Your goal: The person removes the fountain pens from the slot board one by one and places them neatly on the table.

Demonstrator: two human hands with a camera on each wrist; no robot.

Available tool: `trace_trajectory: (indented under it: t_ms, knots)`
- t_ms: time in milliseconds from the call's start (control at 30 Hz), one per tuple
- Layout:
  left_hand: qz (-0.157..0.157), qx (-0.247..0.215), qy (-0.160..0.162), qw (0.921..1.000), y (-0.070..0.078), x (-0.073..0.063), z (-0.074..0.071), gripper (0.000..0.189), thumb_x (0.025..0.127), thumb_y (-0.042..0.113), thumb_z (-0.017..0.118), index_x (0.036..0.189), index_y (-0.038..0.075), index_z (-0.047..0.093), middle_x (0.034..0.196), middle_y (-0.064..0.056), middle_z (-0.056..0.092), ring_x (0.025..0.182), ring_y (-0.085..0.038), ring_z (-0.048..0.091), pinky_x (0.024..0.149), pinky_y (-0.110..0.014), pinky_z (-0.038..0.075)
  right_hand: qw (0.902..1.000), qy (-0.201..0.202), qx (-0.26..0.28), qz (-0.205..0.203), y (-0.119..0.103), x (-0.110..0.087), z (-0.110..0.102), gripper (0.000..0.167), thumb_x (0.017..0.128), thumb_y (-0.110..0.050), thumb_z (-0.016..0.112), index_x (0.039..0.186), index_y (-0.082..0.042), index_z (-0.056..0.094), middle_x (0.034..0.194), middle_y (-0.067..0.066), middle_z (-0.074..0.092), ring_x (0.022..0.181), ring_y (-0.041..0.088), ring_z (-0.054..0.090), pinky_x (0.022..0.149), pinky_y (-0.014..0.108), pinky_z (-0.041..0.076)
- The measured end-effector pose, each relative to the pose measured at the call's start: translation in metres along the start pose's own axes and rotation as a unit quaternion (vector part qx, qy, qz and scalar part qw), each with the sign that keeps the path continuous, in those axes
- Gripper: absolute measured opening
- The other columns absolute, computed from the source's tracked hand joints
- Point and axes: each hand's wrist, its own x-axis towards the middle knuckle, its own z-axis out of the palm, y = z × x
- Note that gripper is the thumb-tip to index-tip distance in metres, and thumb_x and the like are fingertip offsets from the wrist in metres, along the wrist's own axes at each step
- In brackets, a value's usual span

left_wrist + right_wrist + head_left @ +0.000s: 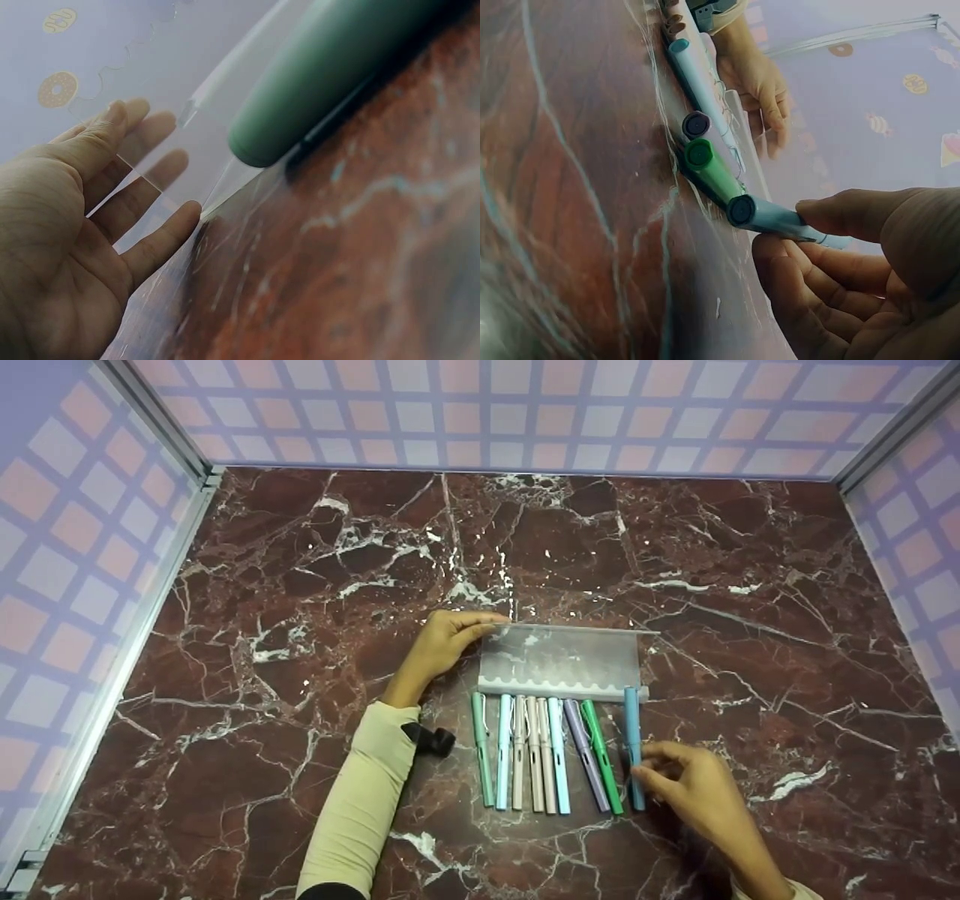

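Observation:
My left hand (441,643) pinches the upper left corner of the raised clear lid (559,652) of a pen case, and in the left wrist view its fingers show through the plastic. Along the lid's near side runs a white scalloped pen rack (555,688). Between thumb and fingers, my right hand (697,787) holds a blue pen (632,727) near its lower end; the pen's far end overlaps the rack's right end. Just left of it lie a green pen (602,757) and a purple pen (587,755), slanted.
Further left, several pens lie side by side: a light blue pen (558,757), greyish-beige ones (535,757), another light blue pen (504,754) and a dark green pen (482,750). The marbled tabletop (300,780) is bounded by checkered panels (487,416) at the back and sides.

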Motion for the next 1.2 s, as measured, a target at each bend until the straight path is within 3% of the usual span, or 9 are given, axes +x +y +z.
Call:
trace_trajectory:
  t_ms: [167,300,567,833,1200]
  knots:
    - [-0.001,0.008,0.002,1.0000,0.000,0.000,0.000,0.019,0.097,0.014,0.065,0.112,0.012,0.076,0.114,-0.006,0.074,0.100,-0.024,0.073,0.091,-0.029,0.059,0.9992,0.004,-0.040,-0.008,0.000,-0.003,0.000,0.020,0.083,-0.011,0.081,0.100,-0.004,0.076,0.081,0.002,0.074,0.067,0.012,0.067,0.061,0.020,0.057]
    - [0.000,-0.003,0.001,1.0000,0.004,0.000,0.001,0.020,0.097,0.011,0.064,0.113,0.005,0.075,0.115,-0.011,0.074,0.101,-0.029,0.073,0.092,-0.033,0.059,0.9972,0.005,-0.074,-0.009,0.000,-0.005,0.001,0.018,0.082,-0.013,0.082,0.098,-0.006,0.076,0.079,0.000,0.074,0.065,0.012,0.067,0.058,0.020,0.056]
    - [0.007,-0.007,-0.006,0.9999,0.028,-0.005,-0.002,0.020,0.097,0.000,0.060,0.113,-0.004,0.072,0.116,-0.019,0.071,0.104,-0.040,0.070,0.094,-0.032,0.058,0.9949,0.001,-0.101,0.001,-0.005,-0.003,0.005,0.018,0.080,-0.011,0.083,0.096,-0.005,0.077,0.075,0.001,0.073,0.058,0.010,0.061,0.050,0.021,0.052]
    - [0.012,-0.017,-0.002,0.9998,0.002,0.000,0.001,0.019,0.097,0.006,0.063,0.112,0.003,0.075,0.114,-0.013,0.073,0.097,-0.032,0.073,0.088,-0.039,0.060,0.9925,0.002,-0.122,0.002,-0.010,0.000,0.009,0.018,0.080,-0.014,0.083,0.095,-0.006,0.077,0.073,-0.001,0.072,0.058,0.011,0.060,0.050,0.025,0.050]
    - [0.026,-0.001,-0.004,0.9997,-0.002,0.000,-0.001,0.019,0.098,0.012,0.064,0.113,0.009,0.076,0.114,-0.007,0.075,0.097,-0.027,0.073,0.087,-0.031,0.060,0.9912,0.017,-0.131,-0.014,-0.017,0.001,0.016,0.011,0.079,-0.013,0.084,0.085,-0.010,0.076,0.072,0.002,0.074,0.059,0.016,0.065,0.062,0.041,0.059]
